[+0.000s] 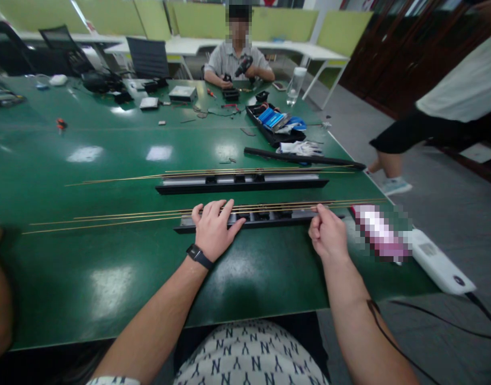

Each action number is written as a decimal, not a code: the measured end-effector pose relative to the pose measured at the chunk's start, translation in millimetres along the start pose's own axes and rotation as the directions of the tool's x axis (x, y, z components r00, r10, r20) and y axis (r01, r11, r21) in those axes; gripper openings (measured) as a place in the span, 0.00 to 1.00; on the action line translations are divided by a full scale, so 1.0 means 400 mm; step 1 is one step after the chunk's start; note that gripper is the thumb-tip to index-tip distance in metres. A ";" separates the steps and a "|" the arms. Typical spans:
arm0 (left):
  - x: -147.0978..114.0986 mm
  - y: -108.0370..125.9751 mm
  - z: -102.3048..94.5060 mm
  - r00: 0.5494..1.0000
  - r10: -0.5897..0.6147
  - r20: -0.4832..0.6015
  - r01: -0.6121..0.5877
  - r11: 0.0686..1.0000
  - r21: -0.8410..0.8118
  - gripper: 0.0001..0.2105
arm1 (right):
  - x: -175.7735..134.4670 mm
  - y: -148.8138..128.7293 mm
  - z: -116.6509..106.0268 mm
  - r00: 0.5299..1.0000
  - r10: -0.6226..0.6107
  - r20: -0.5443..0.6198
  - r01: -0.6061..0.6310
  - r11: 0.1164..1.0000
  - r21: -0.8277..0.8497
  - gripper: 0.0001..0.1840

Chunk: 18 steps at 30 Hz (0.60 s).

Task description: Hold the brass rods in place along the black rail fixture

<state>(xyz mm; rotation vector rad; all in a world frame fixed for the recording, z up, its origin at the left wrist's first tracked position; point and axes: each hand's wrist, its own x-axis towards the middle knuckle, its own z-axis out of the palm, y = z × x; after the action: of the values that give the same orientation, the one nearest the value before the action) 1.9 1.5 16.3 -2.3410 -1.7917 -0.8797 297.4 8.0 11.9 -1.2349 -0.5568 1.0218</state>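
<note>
In the head view, a long black channel [277,223] with a grey inside and dark inserts lies across the green table in front of me. Several thin gold-coloured rods [129,215] run along it and stick out far to the left. My left hand [214,227] rests over the channel's left part, fingers spread across the rods and thumb apart. At the right part, my right hand [329,231] is closed, its thumb and index finger pinched at a rod; the fingertips' exact grip is small in view. A similar black channel [245,187] with rods lies behind.
Beyond are a black tube [301,158], white gloves [299,148] and a black tray [265,128] with blue packs. A white cabled device [442,261] lies at the right edge. Opposite sits a person [239,59] with a drill; another person [458,85] stands at right.
</note>
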 end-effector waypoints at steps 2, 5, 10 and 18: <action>0.000 0.000 0.001 1.000 0.002 -0.002 -0.002 1.000 0.001 0.23 | 0.000 0.000 -0.001 1.000 -0.006 -0.015 0.006 1.000 0.006 0.19; 0.000 0.000 0.001 1.000 0.003 -0.006 -0.003 1.000 0.000 0.23 | -0.006 0.002 0.002 0.999 0.019 0.049 -0.017 1.000 -0.026 0.21; 0.000 0.000 -0.001 1.000 0.001 -0.003 -0.001 1.000 -0.002 0.23 | -0.007 0.001 0.002 0.996 0.026 0.083 -0.023 0.999 -0.046 0.20; 0.001 0.001 -0.001 1.000 0.002 -0.004 -0.002 1.000 0.000 0.23 | -0.002 0.001 -0.001 1.000 -0.014 0.004 0.014 0.999 -0.032 0.20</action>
<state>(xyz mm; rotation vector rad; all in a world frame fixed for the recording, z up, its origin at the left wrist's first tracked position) 2.0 1.5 17.0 -2.3393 -1.7877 -0.8837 297.2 7.3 11.5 -1.2562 -0.5858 1.0072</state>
